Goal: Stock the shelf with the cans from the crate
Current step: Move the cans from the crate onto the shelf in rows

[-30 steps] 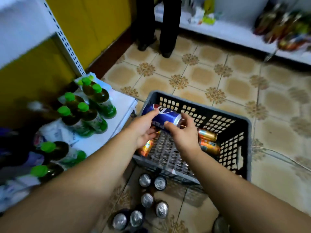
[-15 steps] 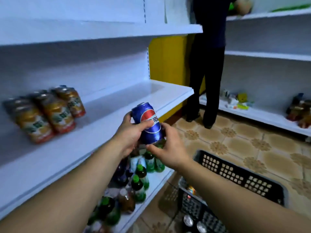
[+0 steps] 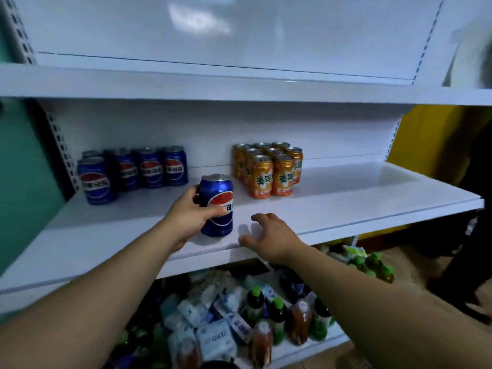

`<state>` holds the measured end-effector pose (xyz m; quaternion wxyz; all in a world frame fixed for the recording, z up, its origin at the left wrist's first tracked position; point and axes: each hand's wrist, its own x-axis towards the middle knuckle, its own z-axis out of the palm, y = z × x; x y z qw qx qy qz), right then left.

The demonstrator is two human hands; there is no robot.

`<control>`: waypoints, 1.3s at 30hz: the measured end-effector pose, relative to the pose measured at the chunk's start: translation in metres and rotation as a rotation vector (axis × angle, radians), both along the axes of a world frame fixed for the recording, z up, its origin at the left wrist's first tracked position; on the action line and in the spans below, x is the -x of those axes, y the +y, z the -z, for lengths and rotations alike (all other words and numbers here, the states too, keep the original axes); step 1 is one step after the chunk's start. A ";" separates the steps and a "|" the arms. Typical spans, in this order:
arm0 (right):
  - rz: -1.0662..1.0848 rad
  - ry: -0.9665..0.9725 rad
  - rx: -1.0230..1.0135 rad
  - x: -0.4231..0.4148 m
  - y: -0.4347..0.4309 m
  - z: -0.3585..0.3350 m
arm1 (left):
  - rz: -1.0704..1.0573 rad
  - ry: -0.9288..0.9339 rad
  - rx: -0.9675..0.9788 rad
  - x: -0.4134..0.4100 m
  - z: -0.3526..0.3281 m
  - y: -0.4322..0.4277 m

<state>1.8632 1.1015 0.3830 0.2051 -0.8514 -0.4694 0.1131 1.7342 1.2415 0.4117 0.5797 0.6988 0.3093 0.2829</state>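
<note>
An upright blue can [image 3: 216,206] with a red-white logo is gripped by the left hand [image 3: 186,217]. The right hand [image 3: 269,235] is released, fingers spread.

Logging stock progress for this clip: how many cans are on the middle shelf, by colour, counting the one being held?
Blue cans: 6, counting the held can in the left hand
Orange cans: 8, by visible tops
Total: 14

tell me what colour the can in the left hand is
Blue can, red-and-white round logo; head view.
</note>
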 end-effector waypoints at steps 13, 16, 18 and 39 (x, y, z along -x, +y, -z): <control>-0.164 -0.315 0.282 0.003 0.069 0.022 | -0.162 0.018 -0.182 0.055 0.030 0.046; -0.194 -0.353 0.296 0.000 0.071 0.022 | -0.185 0.058 -0.227 0.054 0.029 0.053; -0.232 -0.378 0.313 -0.003 0.072 0.020 | -0.219 0.105 -0.271 0.054 0.028 0.063; -0.204 -0.313 0.094 -0.007 0.074 0.031 | -0.727 0.358 -0.588 0.059 0.053 0.203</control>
